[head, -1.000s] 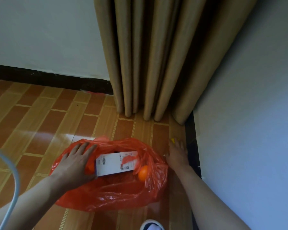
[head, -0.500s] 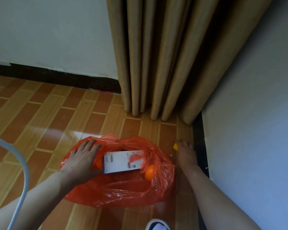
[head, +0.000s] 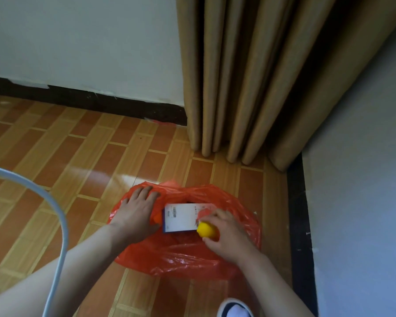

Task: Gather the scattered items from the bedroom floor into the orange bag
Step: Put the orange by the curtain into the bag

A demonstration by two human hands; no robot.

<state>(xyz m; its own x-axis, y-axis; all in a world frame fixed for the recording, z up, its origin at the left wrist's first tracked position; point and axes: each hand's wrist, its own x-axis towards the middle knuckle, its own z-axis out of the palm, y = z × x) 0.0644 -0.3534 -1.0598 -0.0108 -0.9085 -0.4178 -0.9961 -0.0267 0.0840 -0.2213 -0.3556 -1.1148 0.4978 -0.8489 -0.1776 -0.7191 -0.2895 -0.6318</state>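
Note:
The orange plastic bag lies open on the wood-pattern floor near the room's corner. A white box with a barcode rests in its mouth, and a bit of an orange item peeks out at the box's left edge. My left hand lies on the bag's left rim with fingers spread, pressing the plastic down. My right hand holds a small yellow ball over the bag's opening, just right of the box.
Tan curtains hang to the floor behind the bag. A dark baseboard and a wall run along the right. A white cable curves across the left foreground. A white shoe toe shows at the bottom edge.
My right hand has lifted the yellow ball off the floor by the baseboard and carried it left over the bag. My left hand stays on the bag's rim.

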